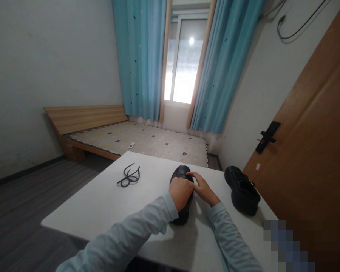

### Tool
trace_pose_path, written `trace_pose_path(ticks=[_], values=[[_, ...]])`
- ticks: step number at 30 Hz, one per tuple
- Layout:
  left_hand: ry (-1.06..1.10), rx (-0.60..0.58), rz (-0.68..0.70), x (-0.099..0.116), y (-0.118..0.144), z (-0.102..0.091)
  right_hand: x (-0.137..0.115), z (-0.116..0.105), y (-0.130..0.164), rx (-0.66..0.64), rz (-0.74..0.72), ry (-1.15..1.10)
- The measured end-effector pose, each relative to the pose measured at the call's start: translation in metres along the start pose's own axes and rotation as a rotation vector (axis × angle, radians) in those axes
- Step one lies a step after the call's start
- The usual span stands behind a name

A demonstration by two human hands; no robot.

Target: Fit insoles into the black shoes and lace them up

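Note:
A black shoe [184, 218] lies on the white table in front of me, its toe pointing away. My left hand [181, 192] is over the middle of the shoe with its fingers curled closed; what they pinch is hidden beneath the hand. From the right, my right hand [203, 187] reaches to the shoe's lacing area, its bent fingertips meeting the upper close to my left hand. What those fingertips grip is too small to make out. A short dark lace line crosses the shoe just ahead of the hands.
A loose black shoelace [129, 177] lies looped at the table's left. The second black shoe [242, 190], laced, stands near the right edge of the white table [102, 211]. Beyond is a bed [155, 141] with a small white remote [131, 145]. A wooden door [308, 124] is at right.

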State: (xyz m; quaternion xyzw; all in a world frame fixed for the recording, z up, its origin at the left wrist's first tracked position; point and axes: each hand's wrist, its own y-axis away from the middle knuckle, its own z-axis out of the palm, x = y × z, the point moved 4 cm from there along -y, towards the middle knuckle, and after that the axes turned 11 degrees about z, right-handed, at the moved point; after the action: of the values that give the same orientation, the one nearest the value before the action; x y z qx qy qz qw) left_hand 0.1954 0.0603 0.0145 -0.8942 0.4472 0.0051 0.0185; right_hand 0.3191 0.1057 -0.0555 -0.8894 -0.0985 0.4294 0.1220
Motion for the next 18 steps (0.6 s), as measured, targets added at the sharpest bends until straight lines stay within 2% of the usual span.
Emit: trace_pose_path(ticks=[12,18], values=[[-0.100,0.096,0.087,-0.005,0.003,-0.011,0.005,-0.001,-0.002,-0.003,0.005,-0.006],[-0.135,0.092,0.101,-0.006,0.002,-0.017,0.010,0.001,-0.001,0.000,0.004,-0.007]])
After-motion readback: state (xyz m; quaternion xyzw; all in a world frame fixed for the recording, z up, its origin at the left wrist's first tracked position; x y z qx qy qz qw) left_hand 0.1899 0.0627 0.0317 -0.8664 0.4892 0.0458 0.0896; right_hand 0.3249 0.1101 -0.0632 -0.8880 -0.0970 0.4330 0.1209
